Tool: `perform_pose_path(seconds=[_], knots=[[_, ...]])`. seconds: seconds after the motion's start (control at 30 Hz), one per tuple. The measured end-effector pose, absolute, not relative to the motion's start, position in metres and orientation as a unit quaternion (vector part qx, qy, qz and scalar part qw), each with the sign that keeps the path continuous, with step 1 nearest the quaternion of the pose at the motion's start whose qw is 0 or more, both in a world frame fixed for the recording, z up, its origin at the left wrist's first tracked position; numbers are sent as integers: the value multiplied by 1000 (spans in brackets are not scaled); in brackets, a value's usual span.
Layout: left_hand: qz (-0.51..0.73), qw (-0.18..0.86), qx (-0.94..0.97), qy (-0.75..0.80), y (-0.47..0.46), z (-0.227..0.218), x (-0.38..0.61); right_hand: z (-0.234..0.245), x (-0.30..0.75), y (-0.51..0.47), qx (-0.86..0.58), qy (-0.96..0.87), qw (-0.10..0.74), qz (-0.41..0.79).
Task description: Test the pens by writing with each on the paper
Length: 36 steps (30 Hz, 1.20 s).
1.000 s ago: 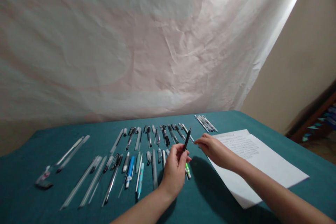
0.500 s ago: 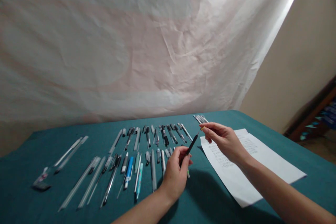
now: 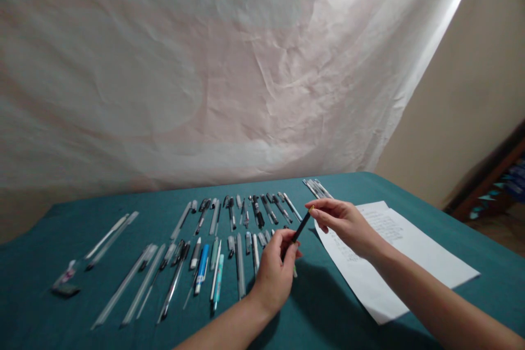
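Note:
My left hand (image 3: 275,270) is closed around a dark pen barrel (image 3: 302,225), which slants up to the right above the table. At its upper end, my right hand (image 3: 346,224) pinches a small yellow pen tip (image 3: 311,208) between thumb and fingertips, touching the barrel. The lower end of the barrel is hidden in the left hand. Left of the hands lie rows of pens and pen parts, among them a blue pen (image 3: 201,268), a turquoise pen (image 3: 219,283) and a clear barrel (image 3: 240,268).
Written sheets of paper (image 3: 426,262) lie on the green table (image 3: 135,333) under my right forearm. A bundle of pens or refills (image 3: 318,188) lies at the back. A small dark block (image 3: 65,290) sits far left. A pale cloth (image 3: 229,76) hangs behind.
My right hand has come down and left, bringing the yellow tip onto the barrel's end; the thin refill showing between them is now covered. The left hand has hardly moved.

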<state>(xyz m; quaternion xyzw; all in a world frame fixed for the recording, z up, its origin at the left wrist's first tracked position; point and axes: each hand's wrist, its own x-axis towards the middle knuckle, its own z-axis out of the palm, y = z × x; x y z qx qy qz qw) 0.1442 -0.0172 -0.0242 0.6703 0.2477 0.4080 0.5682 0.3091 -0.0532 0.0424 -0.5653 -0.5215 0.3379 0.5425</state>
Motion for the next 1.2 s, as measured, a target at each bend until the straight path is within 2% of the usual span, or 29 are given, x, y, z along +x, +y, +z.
perform_pose_path(seconds=[0.33,0.47,0.6,0.77,1.2], knots=[[398,565,684,235,-17,-23,142,35,310,-51,-557,-544,521,350],[409,576,666,239,-16,-23,144,34,311,-51,-536,-551,497,403],[408,580,662,241,-15,-24,145,35,310,-50,-503,-530,527,434],[404,580,666,238,-15,-25,145,26,307,-46,-519,-495,568,405],[403,582,661,248,-13,-27,145,26,301,-51,-476,-505,583,422]])
